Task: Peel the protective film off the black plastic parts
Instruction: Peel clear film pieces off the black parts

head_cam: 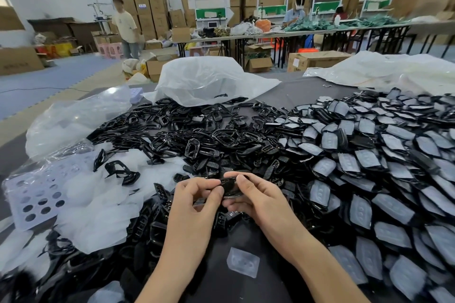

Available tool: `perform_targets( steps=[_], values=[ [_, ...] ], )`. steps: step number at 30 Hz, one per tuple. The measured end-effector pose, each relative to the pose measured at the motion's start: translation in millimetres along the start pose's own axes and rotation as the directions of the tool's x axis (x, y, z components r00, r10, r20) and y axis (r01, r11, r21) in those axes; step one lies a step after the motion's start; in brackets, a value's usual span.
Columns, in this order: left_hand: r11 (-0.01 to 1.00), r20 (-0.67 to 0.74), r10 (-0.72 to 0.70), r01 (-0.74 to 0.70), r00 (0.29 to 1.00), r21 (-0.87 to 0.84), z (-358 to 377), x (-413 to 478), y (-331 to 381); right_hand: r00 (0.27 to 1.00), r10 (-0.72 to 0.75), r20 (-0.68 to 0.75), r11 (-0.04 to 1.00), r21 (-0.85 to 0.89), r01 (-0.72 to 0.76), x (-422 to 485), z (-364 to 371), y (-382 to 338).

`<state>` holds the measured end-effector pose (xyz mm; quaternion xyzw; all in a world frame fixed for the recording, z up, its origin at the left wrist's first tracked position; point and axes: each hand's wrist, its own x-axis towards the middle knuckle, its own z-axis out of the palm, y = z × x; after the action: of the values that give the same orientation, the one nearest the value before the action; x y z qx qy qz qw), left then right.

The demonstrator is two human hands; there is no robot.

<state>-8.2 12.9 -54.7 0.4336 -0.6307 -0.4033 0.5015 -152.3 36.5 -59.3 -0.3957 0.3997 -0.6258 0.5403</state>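
Both my hands hold one small black plastic part (pixel 230 188) above the dark table. My left hand (pixel 197 198) pinches its left edge between thumb and fingers. My right hand (pixel 253 194) curls round its right side, thumb on top. To the right lies a large heap of black parts with pale film (pixel 364 157) on them. Bare black frames (pixel 197 135) are piled in the middle and to the left. A loose piece of clear film (pixel 242 262) lies on the table between my forearms.
A white heap of peeled film (pixel 98 211) lies at the left beside a pale perforated tray (pixel 34 194). Big plastic bags (pixel 206 79) sit at the table's far side. Beyond are tables, cardboard boxes and several people.
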Motion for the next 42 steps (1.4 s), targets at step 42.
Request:
perform_targets(
  steps=[42],
  values=[
    [0.705, 0.402, 0.143, -0.378, 0.905, 0.601, -16.3, 1.1, -1.7, 0.897, -0.264, -0.355, 0.945, -0.282, 0.166, 8.6, -25.0, 6.1]
  ],
)
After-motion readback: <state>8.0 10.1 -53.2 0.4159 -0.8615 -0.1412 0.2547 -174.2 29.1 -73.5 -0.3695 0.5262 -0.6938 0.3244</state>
